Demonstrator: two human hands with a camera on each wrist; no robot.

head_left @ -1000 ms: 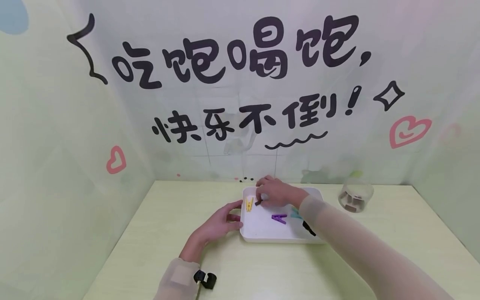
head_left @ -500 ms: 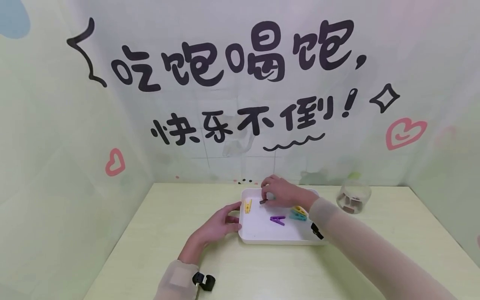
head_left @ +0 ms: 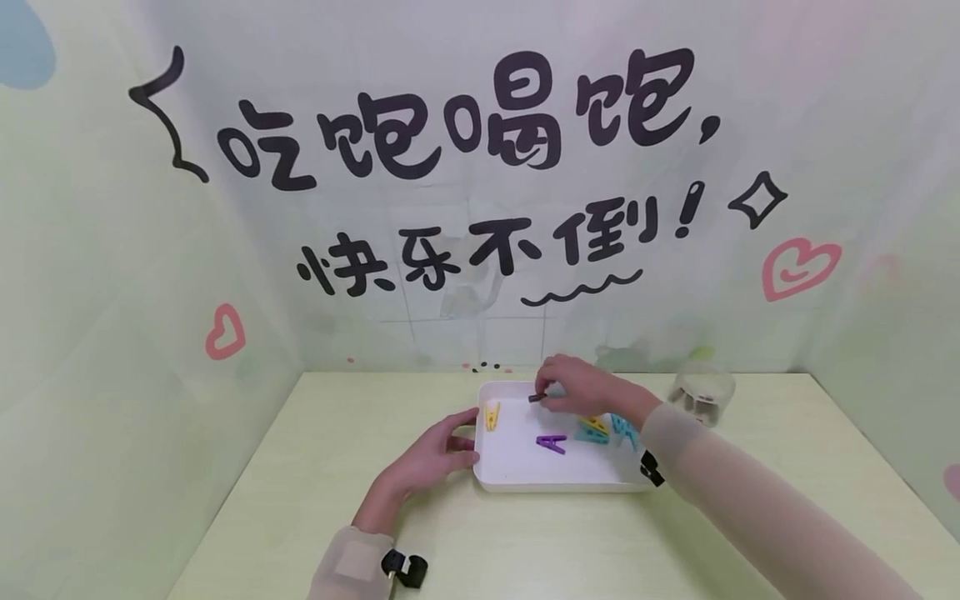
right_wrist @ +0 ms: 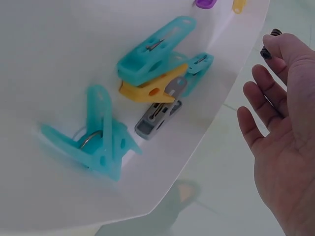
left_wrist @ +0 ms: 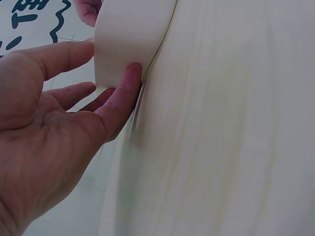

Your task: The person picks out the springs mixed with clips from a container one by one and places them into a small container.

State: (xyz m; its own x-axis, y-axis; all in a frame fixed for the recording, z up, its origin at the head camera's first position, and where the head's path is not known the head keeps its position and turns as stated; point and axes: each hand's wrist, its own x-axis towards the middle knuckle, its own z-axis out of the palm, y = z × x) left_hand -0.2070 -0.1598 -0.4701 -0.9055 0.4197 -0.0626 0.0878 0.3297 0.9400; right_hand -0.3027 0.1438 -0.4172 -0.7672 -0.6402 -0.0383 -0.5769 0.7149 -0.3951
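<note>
My right hand [head_left: 577,385] is over the back of a white tray [head_left: 517,475], pinching a small dark brown piece [head_left: 537,398] between thumb and finger. Dark ridges show on the piece [right_wrist: 273,44] in the right wrist view, but its kind is unclear. With fingers fairly straight and spread, my left hand [head_left: 429,454] rests against the tray's left wall. A yellow clothespin [head_left: 492,416] and a purple clothespin [head_left: 551,443] lie in the tray. Farther right are teal clothespins [right_wrist: 152,51], another yellow one [right_wrist: 147,92] and a grey one [right_wrist: 155,119].
Right of the tray, a clear jar [head_left: 701,392] with brown pieces inside stands near the back of the light wooden table [head_left: 525,550]. A printed cloth [head_left: 360,333] hangs behind the table and along its sides.
My right hand has moved rightward over the tray with the brown piece, uncovering more of the teal and yellow clothespins. My left hand stays at the tray's left wall. The head view has shifted slightly.
</note>
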